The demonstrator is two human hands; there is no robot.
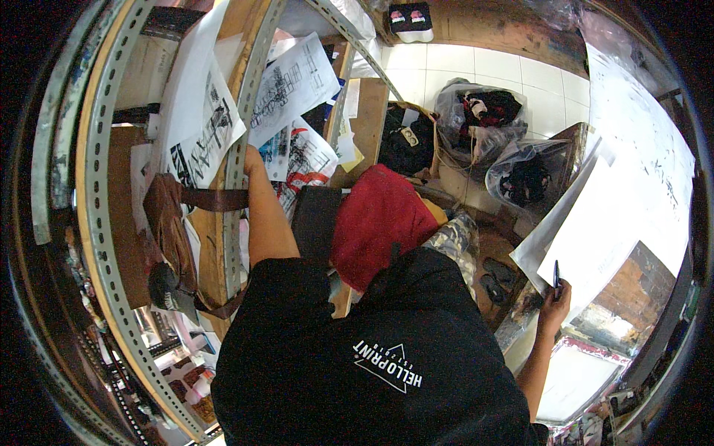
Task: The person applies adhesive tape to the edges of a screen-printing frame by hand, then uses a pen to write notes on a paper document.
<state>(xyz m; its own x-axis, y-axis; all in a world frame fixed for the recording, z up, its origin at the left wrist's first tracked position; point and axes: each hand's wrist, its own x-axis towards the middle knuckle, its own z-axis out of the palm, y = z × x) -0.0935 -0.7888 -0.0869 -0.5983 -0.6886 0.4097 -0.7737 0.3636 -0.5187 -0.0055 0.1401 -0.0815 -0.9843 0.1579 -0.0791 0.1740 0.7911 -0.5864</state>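
Note:
My right hand (554, 308) is closed around a dark pen (556, 273), which stands up from the fingers. Beside it, large white sheets of paper (584, 215) hang at an angle over the edge of a work table; whether the hand also grips them I cannot tell. On the other side, my left hand (254, 159) reaches in among the printed sheets (294, 88) on a metal-framed shelf (230, 245). Paper and the shelf post hide its fingers. A brown strapped bag (167, 215) hangs from the shelf near that arm.
Clear plastic bags (476, 123) holding dark items stand on the white tiled floor (502, 63), next to a black bag (407, 141). A red cloth (383, 223) lies in front of me. Dark sandals (494, 281) rest below the table, which carries paint-stained boards (632, 297).

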